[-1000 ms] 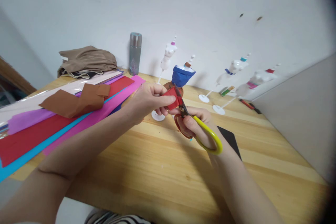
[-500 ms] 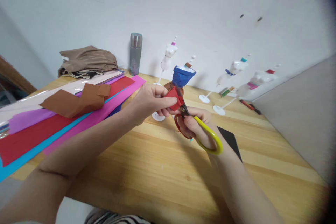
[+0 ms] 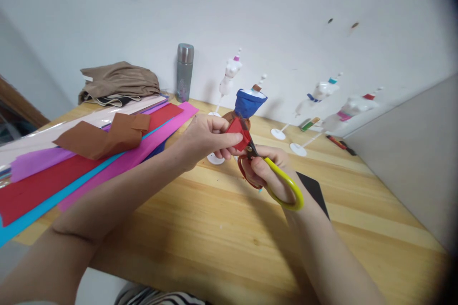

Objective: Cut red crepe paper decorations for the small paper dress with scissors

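My left hand pinches a small folded red piece between thumb and fingers. In my right hand are scissors with one yellow and one red handle loop. Their dark blades lie against the right side of the red piece. Just behind stands a small white mannequin with a blue wrap round its body; brown material shows below the blue, partly hidden by my hands.
Coloured sheets, brown scraps and folded brown cloth lie left. A grey bottle stands at the back. Other mannequins line the wall. A black flat object lies right, on the wooden table.
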A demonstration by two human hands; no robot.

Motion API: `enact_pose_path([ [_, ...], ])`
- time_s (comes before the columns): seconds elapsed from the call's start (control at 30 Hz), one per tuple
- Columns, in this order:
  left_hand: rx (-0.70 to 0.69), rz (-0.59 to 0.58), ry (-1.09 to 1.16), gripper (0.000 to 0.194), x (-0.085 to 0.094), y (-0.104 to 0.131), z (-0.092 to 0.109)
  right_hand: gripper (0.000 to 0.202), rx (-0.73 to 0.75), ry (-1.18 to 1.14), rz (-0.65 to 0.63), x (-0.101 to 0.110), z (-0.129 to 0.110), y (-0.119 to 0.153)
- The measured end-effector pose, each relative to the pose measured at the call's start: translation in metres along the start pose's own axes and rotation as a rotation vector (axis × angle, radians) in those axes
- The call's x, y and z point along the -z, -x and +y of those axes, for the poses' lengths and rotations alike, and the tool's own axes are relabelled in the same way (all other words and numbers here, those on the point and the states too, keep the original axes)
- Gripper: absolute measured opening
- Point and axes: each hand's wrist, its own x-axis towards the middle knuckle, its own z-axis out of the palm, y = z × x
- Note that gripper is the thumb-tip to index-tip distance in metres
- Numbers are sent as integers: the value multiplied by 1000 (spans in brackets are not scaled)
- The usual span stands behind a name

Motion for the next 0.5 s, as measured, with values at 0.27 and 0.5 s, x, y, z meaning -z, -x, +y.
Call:
enact_pose_path([
  [0.27, -27, -15, -1, 28, 0, -1, -2, 61, 5, -1, 2, -1, 0, -1],
  [0.5, -56, -46, -8, 22, 6, -4, -9, 59, 10, -30, 24, -2, 1, 0],
])
